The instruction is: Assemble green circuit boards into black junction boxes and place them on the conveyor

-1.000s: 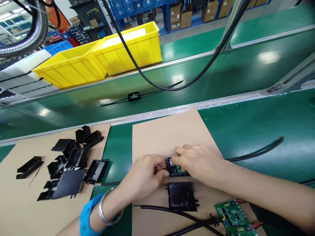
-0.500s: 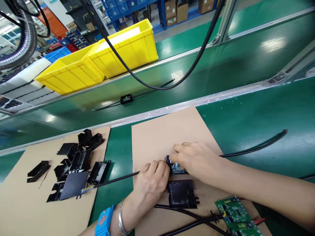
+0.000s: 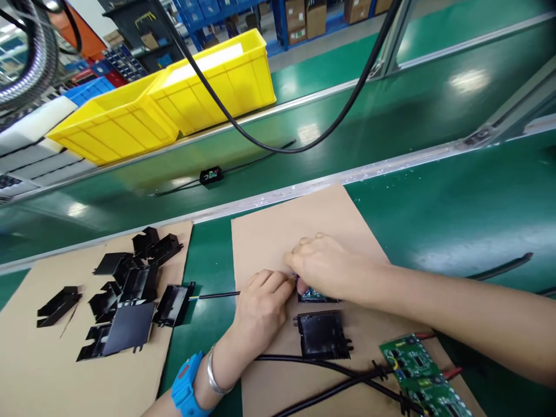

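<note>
Circuit board (image 3: 313, 295), small and green, is lying near the centre of the frame on the cardboard sheet (image 3: 299, 231), mostly hidden under my hands. I am seeing my right hand (image 3: 325, 267) curling down over the board's top edge, its grip closed on the board with the fingertips tucked under and a thumb pressing at the left end. My left hand (image 3: 263, 307) is coming in from the lower left, its grip pinched shut on the thin black wire (image 3: 215, 295), which is running leftward off the cardboard onto the green worktop (image 3: 456, 208); the wire's bare end is showing yellow and blue cores. The two hands are touching just beside the board.

Just below the board, a black plastic housing (image 3: 324, 335) is lying flat on the same sheet. At the lower right, two more green boards (image 3: 419, 370) are sitting with black cables (image 3: 330, 376) running to them. On the left of the frame, a second cardboard sheet (image 3: 35, 370) is carrying a loose pile of black plastic covers (image 3: 125, 289). In the upper left, yellow bins (image 3: 174, 98) are standing beyond the conveyor belt (image 3: 391, 116), where one small black unit (image 3: 211, 174) is lying.
</note>
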`<action>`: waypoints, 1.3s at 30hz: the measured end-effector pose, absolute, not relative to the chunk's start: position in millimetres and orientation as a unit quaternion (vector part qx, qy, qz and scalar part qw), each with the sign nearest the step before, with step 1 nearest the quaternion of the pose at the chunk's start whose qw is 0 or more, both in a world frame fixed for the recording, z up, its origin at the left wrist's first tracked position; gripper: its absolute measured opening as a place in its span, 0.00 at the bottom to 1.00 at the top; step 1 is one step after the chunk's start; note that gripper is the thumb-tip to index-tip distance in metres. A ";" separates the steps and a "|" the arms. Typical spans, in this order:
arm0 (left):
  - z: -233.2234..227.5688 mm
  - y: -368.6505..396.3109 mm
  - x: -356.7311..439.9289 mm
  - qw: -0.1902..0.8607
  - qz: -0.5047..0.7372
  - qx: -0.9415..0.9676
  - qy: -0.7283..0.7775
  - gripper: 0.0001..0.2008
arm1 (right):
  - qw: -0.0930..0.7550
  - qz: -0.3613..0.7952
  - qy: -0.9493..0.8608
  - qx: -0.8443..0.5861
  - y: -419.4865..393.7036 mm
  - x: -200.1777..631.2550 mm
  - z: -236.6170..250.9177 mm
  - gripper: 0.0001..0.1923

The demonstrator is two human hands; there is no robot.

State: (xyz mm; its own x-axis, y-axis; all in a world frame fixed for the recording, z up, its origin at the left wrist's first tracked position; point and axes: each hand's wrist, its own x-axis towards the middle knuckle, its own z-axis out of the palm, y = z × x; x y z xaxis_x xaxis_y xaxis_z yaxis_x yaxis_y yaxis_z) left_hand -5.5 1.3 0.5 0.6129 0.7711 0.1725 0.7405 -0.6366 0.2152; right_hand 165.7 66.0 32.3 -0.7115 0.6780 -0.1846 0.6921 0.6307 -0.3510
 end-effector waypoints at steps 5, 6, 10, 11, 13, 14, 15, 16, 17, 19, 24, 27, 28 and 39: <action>-0.4 1.8 -11.5 0.113 0.143 0.885 0.429 0.15 | -0.022 -0.195 0.907 0.372 55.9 187.9 41.1 0.09; 2.7 0.2 -12.2 0.120 0.135 0.884 0.432 0.14 | -0.045 -0.205 0.904 0.373 52.7 197.5 43.3 0.11; 26.4 -5.1 -8.1 0.148 0.142 0.886 0.416 0.13 | -0.114 -0.240 0.871 0.413 36.0 234.2 47.1 0.24; 32.7 -4.6 -5.4 0.160 0.138 0.897 0.389 0.14 | -0.107 -0.242 0.869 0.418 32.2 239.4 46.3 0.28; 41.6 -1.2 1.0 0.191 0.099 0.924 0.316 0.15 | -0.084 -0.250 0.871 0.414 26.8 242.7 43.2 0.33; 43.5 1.2 4.0 0.204 0.073 0.935 0.282 0.15 | -0.075 -0.258 0.873 0.407 25.6 241.5 41.5 0.32; 43.7 3.7 6.5 0.211 0.050 0.941 0.259 0.15 | -0.070 -0.266 0.875 0.399 25.4 239.2 39.9 0.29; 42.3 6.0 8.2 0.212 0.033 0.945 0.247 0.15 | -0.066 -0.274 0.876 0.392 26.0 236.5 38.9 0.27; 40.0 7.9 9.2 0.209 0.025 0.947 0.244 0.16 | -0.063 -0.280 0.877 0.385 27.2 233.9 38.5 0.25; 34.2 10.6 8.9 0.197 0.025 0.948 0.249 0.17 | -0.056 -0.290 0.880 0.373 30.2 230.3 39.3 0.23; 26.7 13.1 3.7 0.188 0.054 0.953 0.233 0.16 | -0.038 -0.301 0.877 0.373 35.6 226.9 42.6 0.21; 23.2 12.0 0.5 0.180 0.071 0.954 0.227 0.16 | -0.042 -0.307 0.876 0.370 36.0 228.1 39.6 0.21; 21.4 10.9 -0.4 0.174 0.074 0.954 0.232 0.16 | -0.050 -0.308 0.874 0.374 35.2 230.5 38.0 0.22; 12.6 1.8 4.3 0.143 0.086 0.950 0.265 0.16 | -0.063 -0.302 0.836 0.453 9.5 257.4 37.3 0.10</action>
State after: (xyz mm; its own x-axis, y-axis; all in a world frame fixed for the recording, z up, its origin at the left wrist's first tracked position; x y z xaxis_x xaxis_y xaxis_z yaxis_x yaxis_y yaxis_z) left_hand 4.3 1.8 12.6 0.8445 0.5285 0.0868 0.4794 -0.8181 0.3178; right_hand 257.4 9.5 37.3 -0.5811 0.7963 -0.1680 0.7203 0.4071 -0.5616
